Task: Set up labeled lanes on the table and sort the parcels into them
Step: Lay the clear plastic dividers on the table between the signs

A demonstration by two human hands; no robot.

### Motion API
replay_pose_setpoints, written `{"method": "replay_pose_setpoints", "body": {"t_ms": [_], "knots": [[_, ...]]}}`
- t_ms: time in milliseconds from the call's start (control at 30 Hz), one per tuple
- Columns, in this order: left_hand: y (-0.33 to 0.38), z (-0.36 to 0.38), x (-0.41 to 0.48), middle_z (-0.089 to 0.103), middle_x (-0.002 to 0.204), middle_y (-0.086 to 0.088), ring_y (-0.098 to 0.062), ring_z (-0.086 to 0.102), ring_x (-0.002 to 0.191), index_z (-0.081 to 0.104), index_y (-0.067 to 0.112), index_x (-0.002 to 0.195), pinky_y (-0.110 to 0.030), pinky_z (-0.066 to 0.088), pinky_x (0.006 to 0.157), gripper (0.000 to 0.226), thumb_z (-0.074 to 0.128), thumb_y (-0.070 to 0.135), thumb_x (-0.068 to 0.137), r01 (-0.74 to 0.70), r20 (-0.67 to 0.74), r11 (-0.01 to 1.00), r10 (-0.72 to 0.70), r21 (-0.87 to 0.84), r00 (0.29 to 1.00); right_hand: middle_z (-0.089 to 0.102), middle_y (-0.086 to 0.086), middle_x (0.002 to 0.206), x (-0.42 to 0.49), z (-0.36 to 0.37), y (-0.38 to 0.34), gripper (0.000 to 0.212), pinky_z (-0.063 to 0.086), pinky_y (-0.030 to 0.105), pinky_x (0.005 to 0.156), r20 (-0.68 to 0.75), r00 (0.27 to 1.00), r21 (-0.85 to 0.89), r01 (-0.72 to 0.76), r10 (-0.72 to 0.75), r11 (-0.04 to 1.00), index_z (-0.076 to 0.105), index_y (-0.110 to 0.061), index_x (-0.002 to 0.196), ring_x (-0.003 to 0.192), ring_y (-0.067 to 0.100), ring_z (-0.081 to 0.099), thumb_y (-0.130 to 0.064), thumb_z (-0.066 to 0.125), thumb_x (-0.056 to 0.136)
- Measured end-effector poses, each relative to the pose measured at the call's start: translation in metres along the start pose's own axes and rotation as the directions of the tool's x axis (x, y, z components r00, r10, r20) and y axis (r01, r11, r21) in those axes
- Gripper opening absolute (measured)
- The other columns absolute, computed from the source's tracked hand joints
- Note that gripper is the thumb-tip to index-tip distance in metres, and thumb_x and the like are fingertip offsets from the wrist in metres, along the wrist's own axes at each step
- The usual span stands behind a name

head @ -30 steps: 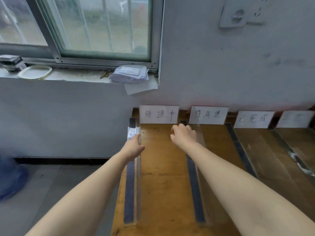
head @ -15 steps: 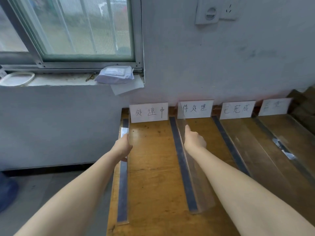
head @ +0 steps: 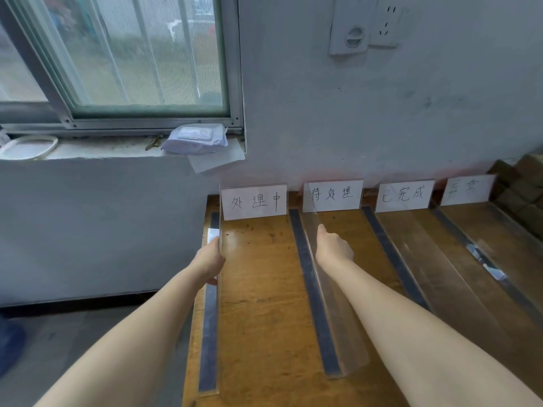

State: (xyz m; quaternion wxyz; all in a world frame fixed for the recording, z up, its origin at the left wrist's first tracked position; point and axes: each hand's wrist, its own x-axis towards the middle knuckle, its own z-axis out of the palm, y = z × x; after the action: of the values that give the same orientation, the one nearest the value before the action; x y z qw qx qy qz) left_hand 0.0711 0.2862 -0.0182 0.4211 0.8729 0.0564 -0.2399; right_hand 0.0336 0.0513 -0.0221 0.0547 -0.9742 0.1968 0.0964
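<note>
Several clear plastic dividers stand lengthwise on the wooden table (head: 258,289), each beside a dark tape strip (head: 311,274). My left hand (head: 210,261) grips the top edge of the leftmost divider (head: 218,333) at the table's left rim. My right hand (head: 333,249) holds the second divider (head: 343,333), index finger stretched along its top edge. Handwritten white label cards (head: 254,201) (head: 333,195) (head: 404,195) (head: 467,189) lean against the wall, one at the head of each lane. Brown parcels (head: 523,183) are stacked at the far right.
Two more clear dividers (head: 426,259) (head: 499,230) lie to the right. The windowsill holds a wipes pack (head: 195,139), keys (head: 152,143) and a white ring (head: 28,146). A wall socket (head: 364,24) is above. Bare floor (head: 58,333) lies left of the table.
My right hand slid back from the far end of the second divider and its index finger straightened. My left hand stayed on the left divider. The view panned right.
</note>
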Motion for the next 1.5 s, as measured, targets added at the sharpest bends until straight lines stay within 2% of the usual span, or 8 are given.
{"method": "replay_pose_setpoints", "body": {"t_ms": [167,267,400,533,900,1200,1333,1500], "knots": [[-0.010,0.000,0.000,0.041,0.140,-0.017,-0.033,0.053,0.112,0.011,0.022,0.151,-0.047,0.055,0.079,0.064,0.040,0.006,0.097,0.004,-0.018,1.000,-0.003,0.030,1.000,0.056,0.015,0.127,0.001,0.005,0.000,0.070,0.046,0.030,0.064,-0.012,1.000,0.027,0.002,-0.002,1.000,0.014,-0.011,0.152,0.101,0.026,0.061,0.000,0.051,0.093],[-0.013,0.001,0.002,0.051,0.125,-0.009,-0.020,0.053,0.092,0.008,0.021,0.152,-0.032,0.050,0.069,0.070,0.046,0.008,0.094,-0.074,-0.063,0.992,0.081,0.105,0.995,0.048,0.015,0.135,-0.001,0.003,-0.001,0.067,0.049,0.031,0.067,-0.023,1.000,0.046,0.020,-0.019,0.999,0.021,-0.012,0.149,0.104,0.027,0.060,-0.004,0.055,0.092],[-0.007,0.005,-0.001,0.036,0.144,-0.011,-0.031,0.038,0.127,0.022,0.020,0.150,-0.039,0.043,0.091,0.063,0.047,0.013,0.092,-0.151,-0.203,0.919,0.237,0.365,0.950,0.047,0.012,0.126,-0.010,-0.003,0.001,0.048,0.044,0.032,0.064,-0.046,0.998,0.028,0.040,-0.039,0.999,0.037,-0.013,0.136,0.102,0.027,0.056,-0.006,0.054,0.091],[0.008,0.012,-0.011,0.039,0.141,-0.007,-0.028,0.034,0.129,0.040,0.021,0.139,-0.039,0.042,0.092,0.046,0.046,0.020,0.094,-0.208,-0.206,0.800,0.380,0.563,0.902,0.048,0.009,0.124,-0.018,-0.010,0.008,0.040,0.041,0.032,0.065,-0.080,0.994,-0.025,0.069,-0.071,0.997,0.043,-0.015,0.131,0.103,0.026,0.052,-0.006,0.049,0.092],[0.067,0.075,-0.034,0.053,0.130,-0.002,-0.021,0.049,0.117,0.053,0.020,0.130,-0.032,0.045,0.090,0.034,0.048,0.023,0.096,-0.304,-0.123,0.720,0.475,0.623,0.871,0.060,0.007,0.112,-0.021,-0.035,0.082,0.024,0.042,0.032,0.070,-0.205,0.943,-0.081,0.250,-0.261,0.965,0.053,-0.014,0.119,0.099,0.025,0.055,-0.014,0.043,0.097],[0.158,0.203,-0.047,0.050,0.129,-0.004,-0.026,0.049,0.115,0.047,0.021,0.133,-0.039,0.045,0.086,0.038,0.044,0.022,0.095,-0.269,-0.098,0.684,0.447,0.678,0.889,0.055,0.009,0.121,-0.002,-0.055,0.227,0.028,0.039,0.034,0.072,-0.159,0.962,-0.071,0.214,-0.223,0.974,0.050,-0.013,0.124,0.108,0.028,0.052,-0.013,0.043,0.097],[0.168,0.233,-0.057,0.037,0.138,-0.008,-0.032,0.039,0.124,0.036,0.022,0.137,-0.043,0.040,0.092,0.046,0.049,0.019,0.093,-0.058,-0.204,0.712,0.277,0.700,0.939,0.053,0.009,0.119,0.002,-0.047,0.271,0.033,0.041,0.034,0.072,-0.065,0.990,-0.006,0.128,-0.128,0.992,0.047,-0.009,0.128,0.106,0.028,0.053,-0.015,0.048,0.095],[0.143,0.241,-0.053,0.031,0.143,-0.013,-0.034,0.049,0.115,0.005,0.021,0.150,-0.038,0.048,0.072,0.074,0.045,0.005,0.090,0.106,-0.246,0.774,0.066,0.625,0.967,0.057,0.006,0.098,0.004,-0.031,0.285,0.028,0.044,0.030,0.064,0.042,0.994,0.052,0.102,-0.104,0.993,0.049,-0.008,0.123,0.084,0.022,0.058,-0.012,0.049,0.095]]}}
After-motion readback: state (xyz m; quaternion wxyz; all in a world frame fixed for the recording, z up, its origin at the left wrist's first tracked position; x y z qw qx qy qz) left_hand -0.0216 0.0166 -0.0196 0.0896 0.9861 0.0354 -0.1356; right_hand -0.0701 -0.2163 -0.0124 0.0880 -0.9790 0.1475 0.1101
